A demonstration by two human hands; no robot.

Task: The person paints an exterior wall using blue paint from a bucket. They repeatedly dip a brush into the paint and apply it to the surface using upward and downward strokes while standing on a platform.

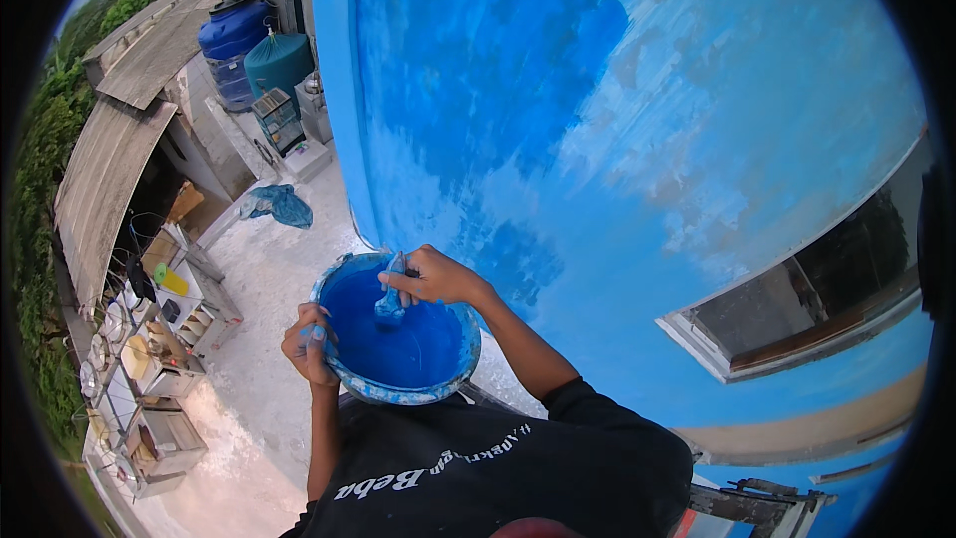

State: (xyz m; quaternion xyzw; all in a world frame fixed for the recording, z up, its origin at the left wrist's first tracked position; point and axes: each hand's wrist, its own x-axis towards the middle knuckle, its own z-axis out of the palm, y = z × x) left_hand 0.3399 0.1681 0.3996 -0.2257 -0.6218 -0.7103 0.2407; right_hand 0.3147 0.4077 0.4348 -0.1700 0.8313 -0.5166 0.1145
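Observation:
A round bucket (pixel 453 387) with a paint-smeared rim holds deep blue paint in front of my body. My left hand (pixel 310 345) grips its left rim, with the fingers bent over the edge and blue smears on the thumb. Over the bucket's far side, my right hand (pixel 430 277) is closed on a paintbrush (pixel 389 307) coated in blue. The brush points down, its head at or just above the paint; I cannot tell whether it touches. To the right rises a wall (pixel 518 70) with darker blue strokes over patchy light blue.
A framed window (pixel 797 309) is set in the wall at right. Below left lies a pale floor (pixel 264 379) with a crumpled blue plastic sheet (pixel 279 205). Water tanks (pixel 234 40) stand at the back. Shelves with kitchenware (pixel 164 359) line the left, beneath corrugated roofing (pixel 110 189).

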